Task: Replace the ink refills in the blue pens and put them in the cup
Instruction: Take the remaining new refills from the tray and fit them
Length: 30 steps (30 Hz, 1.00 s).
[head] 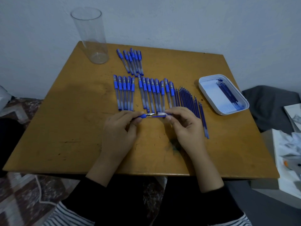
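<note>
My left hand (pixel 121 128) pinches a blue pen (pixel 145 115) by its rubber grip, the metal tip pointing right. My right hand (pixel 184 124) holds the pen's cap (pixel 162 114) just to the right of that tip, a small gap between them. A thin blue refill (pixel 157 116) lies on the table below the cap. Rows of capped blue pens (pixel 146 93) lie beyond my hands, with a smaller bunch (pixel 132 61) farther back. Loose refills (pixel 190 101) lie at the row's right end. The tall clear cup (pixel 92 36) stands empty at the back left.
A white tray (pixel 211 98) with several refills in it sits at the right on the wooden table (pixel 73 124). The wall is close behind the table. Cloth and papers (pixel 290 144) lie off the table's right edge, a patterned rug to the left.
</note>
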### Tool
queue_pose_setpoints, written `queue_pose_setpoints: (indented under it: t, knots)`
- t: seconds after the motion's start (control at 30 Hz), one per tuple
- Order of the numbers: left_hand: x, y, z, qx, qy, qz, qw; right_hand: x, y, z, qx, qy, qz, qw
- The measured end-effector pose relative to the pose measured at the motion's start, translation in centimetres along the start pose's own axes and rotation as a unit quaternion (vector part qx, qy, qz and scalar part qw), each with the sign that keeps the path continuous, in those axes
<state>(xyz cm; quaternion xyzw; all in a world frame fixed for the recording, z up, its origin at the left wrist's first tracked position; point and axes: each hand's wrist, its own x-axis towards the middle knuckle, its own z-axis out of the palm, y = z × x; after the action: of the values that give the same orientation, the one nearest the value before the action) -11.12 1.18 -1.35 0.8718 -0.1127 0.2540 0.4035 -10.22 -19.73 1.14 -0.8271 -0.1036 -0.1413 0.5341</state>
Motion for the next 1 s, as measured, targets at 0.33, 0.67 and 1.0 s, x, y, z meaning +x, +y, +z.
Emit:
queue_pose_setpoints:
  t: [0.33, 0.67, 1.0]
  knots:
    - [0.1, 0.0, 0.1, -0.017, 0.013, 0.005, 1.0, 0.9, -0.4, 0.5, 0.032, -0.024, -0.051, 0.998]
    - [0.0, 1.1, -0.3, -0.046, 0.044, 0.0, 0.998, 0.2, -2.0, 3.9, 0.289, 0.063, 0.075, 0.952]
    - [0.0, 1.8, -0.4, -0.028, 0.049, 0.027, 0.998, -0.7, -2.4, 5.0, 0.287, 0.126, 0.029, 0.949]
